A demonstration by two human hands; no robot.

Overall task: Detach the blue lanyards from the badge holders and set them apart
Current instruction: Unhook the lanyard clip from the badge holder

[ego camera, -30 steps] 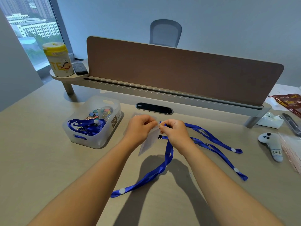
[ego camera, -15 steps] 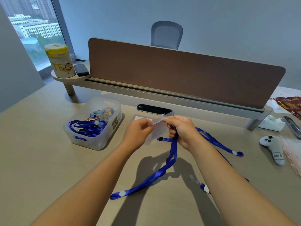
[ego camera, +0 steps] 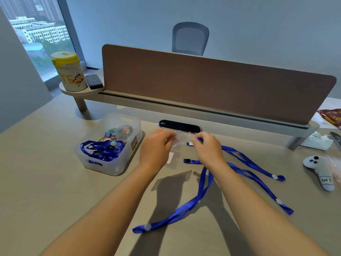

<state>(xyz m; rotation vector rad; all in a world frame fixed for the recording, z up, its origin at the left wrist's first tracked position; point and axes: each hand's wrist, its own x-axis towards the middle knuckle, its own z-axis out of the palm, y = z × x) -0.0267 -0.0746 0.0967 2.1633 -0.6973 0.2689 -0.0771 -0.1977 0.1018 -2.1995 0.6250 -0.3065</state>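
Observation:
My left hand pinches a clear badge holder raised above the desk. My right hand grips the clip end of a blue lanyard right beside that holder; the strap hangs down and trails toward the near left. Whether clip and holder are still joined is hidden by my fingers. A second clear badge holder lies on the desk below my hands. Two more blue lanyards lie spread out to the right. More blue lanyards sit bundled in a clear bin.
The bin at left also holds coloured binder clips. A brown divider panel runs across the back, with a yellow-lidded canister on its shelf. A white game controller and packets lie at the right edge. A black cable grommet sits behind my hands.
Both hands have moved away from me and slightly up with the holder and the lanyard end. The lanyard's loose strap has shifted on the desk.

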